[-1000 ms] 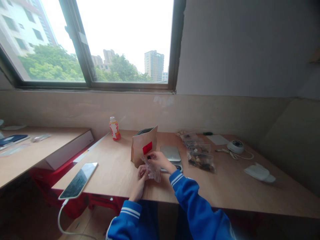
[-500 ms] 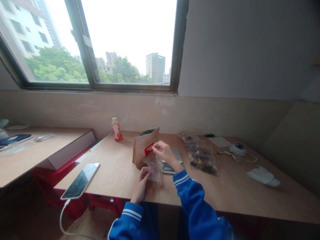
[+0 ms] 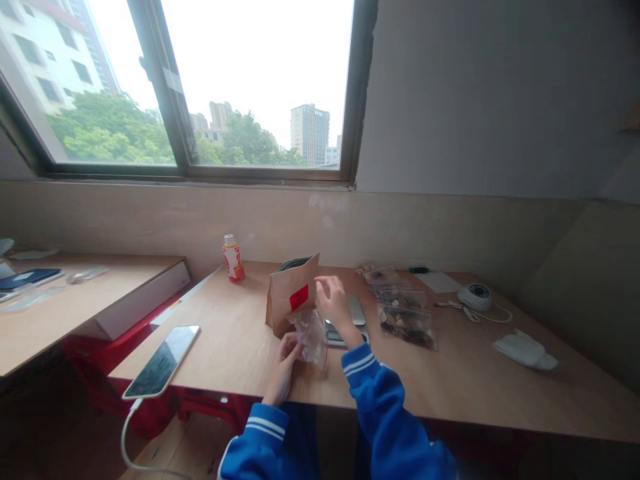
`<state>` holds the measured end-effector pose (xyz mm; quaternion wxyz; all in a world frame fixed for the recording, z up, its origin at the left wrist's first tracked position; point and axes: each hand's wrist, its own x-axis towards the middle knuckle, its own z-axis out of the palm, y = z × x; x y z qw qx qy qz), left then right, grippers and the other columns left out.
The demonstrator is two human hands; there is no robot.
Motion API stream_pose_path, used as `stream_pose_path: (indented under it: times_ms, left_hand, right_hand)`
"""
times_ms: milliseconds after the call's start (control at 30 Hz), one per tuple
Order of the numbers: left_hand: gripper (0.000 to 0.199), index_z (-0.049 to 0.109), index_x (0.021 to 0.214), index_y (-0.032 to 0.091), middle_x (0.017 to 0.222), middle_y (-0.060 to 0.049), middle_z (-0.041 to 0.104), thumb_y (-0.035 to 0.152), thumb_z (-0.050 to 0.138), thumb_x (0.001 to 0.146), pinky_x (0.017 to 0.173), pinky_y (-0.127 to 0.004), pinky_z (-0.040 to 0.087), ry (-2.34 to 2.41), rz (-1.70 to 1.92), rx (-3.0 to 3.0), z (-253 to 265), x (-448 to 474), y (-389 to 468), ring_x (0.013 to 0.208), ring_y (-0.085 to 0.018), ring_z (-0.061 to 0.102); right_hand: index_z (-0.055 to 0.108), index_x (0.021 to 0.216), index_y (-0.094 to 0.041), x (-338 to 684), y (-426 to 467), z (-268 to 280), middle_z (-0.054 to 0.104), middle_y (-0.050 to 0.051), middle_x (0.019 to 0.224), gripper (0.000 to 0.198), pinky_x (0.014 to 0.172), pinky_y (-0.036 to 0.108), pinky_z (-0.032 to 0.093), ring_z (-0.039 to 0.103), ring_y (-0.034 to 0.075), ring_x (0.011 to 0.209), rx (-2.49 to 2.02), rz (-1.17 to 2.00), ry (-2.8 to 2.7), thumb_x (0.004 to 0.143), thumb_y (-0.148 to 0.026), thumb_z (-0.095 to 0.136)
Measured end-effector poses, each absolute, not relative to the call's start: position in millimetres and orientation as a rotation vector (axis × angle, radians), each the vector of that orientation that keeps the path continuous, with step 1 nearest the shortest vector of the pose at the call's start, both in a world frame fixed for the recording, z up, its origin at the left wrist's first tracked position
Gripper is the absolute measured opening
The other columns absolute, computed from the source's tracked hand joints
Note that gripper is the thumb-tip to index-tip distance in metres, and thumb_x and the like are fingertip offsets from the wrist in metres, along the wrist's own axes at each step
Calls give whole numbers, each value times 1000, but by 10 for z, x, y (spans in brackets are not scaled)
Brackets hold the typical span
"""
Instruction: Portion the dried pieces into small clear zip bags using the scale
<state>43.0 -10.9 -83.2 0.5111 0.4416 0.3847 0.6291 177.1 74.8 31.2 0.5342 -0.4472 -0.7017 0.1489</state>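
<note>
My left hand [image 3: 286, 360] pinches the edge of a clear plastic bag [image 3: 314, 340] just above the front part of the table. What is inside that bag is hard to make out. Behind it a brown paper bag [image 3: 280, 300] with a red label stands upright, its top open. My right hand [image 3: 334, 303] is raised beside the paper bag's right edge, thumb and fingertips close together; anything between them is too small to see. Under and behind this hand lies a small silver scale [image 3: 358, 312], partly covered by it.
Right of the scale lie several zip bags [image 3: 406, 325] of dark pieces. Farther right are a white dome camera [image 3: 475, 297] with its cable and a white crumpled item [image 3: 526, 351]. A phone [image 3: 163, 363] on a charging cable lies left, a bottle [image 3: 233, 259] behind.
My right hand has shifted right, off the front of the paper bag, so its red label shows in full. The left hand keeps its hold on the clear plastic bag.
</note>
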Motion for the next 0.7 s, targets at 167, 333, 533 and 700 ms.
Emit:
stream_pose_path:
  times_ms: [167,333,533,700]
  left_hand:
    - [22,59,88,19,87,-3,64,35,67,76,74,-28,44,905,1541,1076,-850,407,-109,85,-19,58]
    - [20,62,86,19,86,-4,65,29,69,71,76,-31,46,945,1538,1082,-840,425,-137,85,-21,59]
    - [32,66,95,16,97,-8,68,35,60,69,80,-35,48,911,1464,1010,-812,473,-161,94,-26,61]
    - [50,65,101,17,99,-10,68,58,50,78,74,-32,49,1032,1470,911,-697,531,-212,91,-24,63]
  right_hand:
    - [58,105,-15,1856,398,-514,59,15,108,35,96,43,41,54,29,108,-1350,592,-1432,82,-42,56]
    - [57,98,-18,1842,56,-813,65,12,100,43,82,38,51,63,26,93,-1214,1008,-1264,79,-56,56]
    - [54,81,-21,1895,-94,-855,65,5,77,36,66,32,52,64,22,73,-1052,1112,-1213,82,-57,51]
    - [55,89,-22,1895,-152,-915,67,7,81,37,67,32,52,65,23,75,-1105,1013,-1263,86,-57,45]
